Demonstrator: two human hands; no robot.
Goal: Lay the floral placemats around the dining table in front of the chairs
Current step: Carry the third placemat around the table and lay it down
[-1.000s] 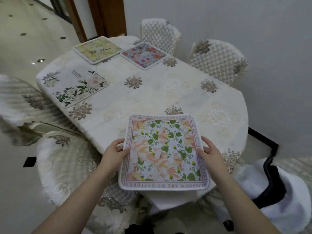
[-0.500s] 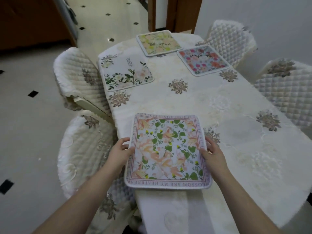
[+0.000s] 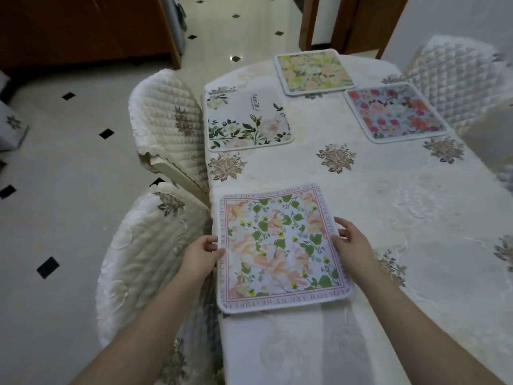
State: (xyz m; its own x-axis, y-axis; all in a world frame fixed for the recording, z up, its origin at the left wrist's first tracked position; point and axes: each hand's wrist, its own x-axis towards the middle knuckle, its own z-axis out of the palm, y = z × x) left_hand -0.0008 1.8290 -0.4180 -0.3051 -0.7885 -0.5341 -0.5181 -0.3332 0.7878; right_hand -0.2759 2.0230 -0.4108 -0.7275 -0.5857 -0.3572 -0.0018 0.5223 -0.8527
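Observation:
A peach-and-green floral placemat [image 3: 280,248] with lettering round its border lies at the table's left edge, beside a cream quilted chair [image 3: 144,257]. My left hand [image 3: 201,252] grips its left edge and my right hand [image 3: 351,244] grips its right edge. Farther along the left side lies a white placemat with green leaves [image 3: 247,118], in front of a second chair [image 3: 169,120]. A yellow floral placemat [image 3: 313,70] sits at the far end, and a pink-and-red floral placemat [image 3: 394,111] lies on the right side.
The table [image 3: 388,195] wears a cream embroidered cloth. Two more quilted chairs [image 3: 455,70] stand on the right, close to a white wall. Left of the chairs is a pale tiled floor [image 3: 55,168] with black diamonds. A wooden doorway [image 3: 319,20] lies beyond the table.
The view has swung left around the table end. The placemat, held in both hands, has moved from the table's near end to its left edge by the near chair.

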